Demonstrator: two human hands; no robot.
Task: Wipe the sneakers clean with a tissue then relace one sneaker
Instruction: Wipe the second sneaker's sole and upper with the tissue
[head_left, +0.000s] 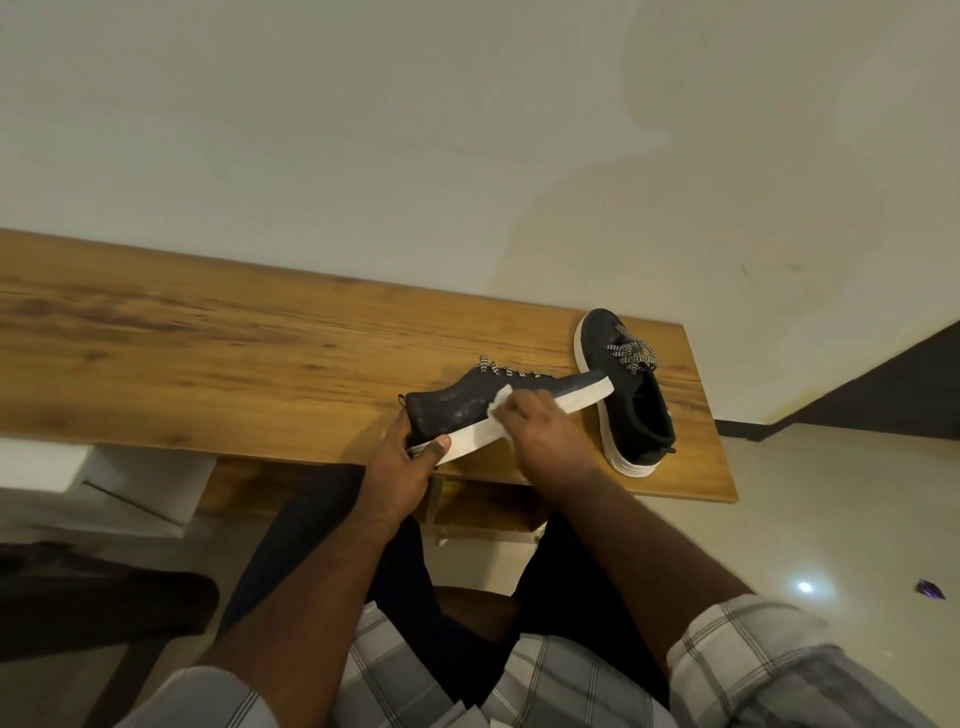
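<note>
Plain off-white wall is filling the background, and a wood-grain tabletop (208, 338) is running along it, with glossy floor showing off to the right. So the left hand (402, 467) is gripping the heel end of the first sneaker (467, 410), thumb pressing on the white sole edge and fingers curling round the back, tipping the shoe onto its side so the sidewall is facing the person. Pretty sure that's the whole point of the hold: it's exposing the sole rim and bracing the shoe against the rubbing. The right hand (540, 431) is bunching a white tissue (501, 397) in a narrow, curled grip and pressing it right where the dark upper is meeting the white sole, about mid-shoe, just beside the left hand's grip. The second sneaker (631, 395) is sitting upright on its sole just past the right hand's grip, toe pointing to the wall, its toe end nearly touching the held shoe; probably parked there within reach for its turn. Both are looking laced with zigzag-patterned laces, so the relacing is looking not yet started. Containers-wise, nothing's really around: no tissue box in view, and I can't make out anything inside the second sneaker's dark opening.
</note>
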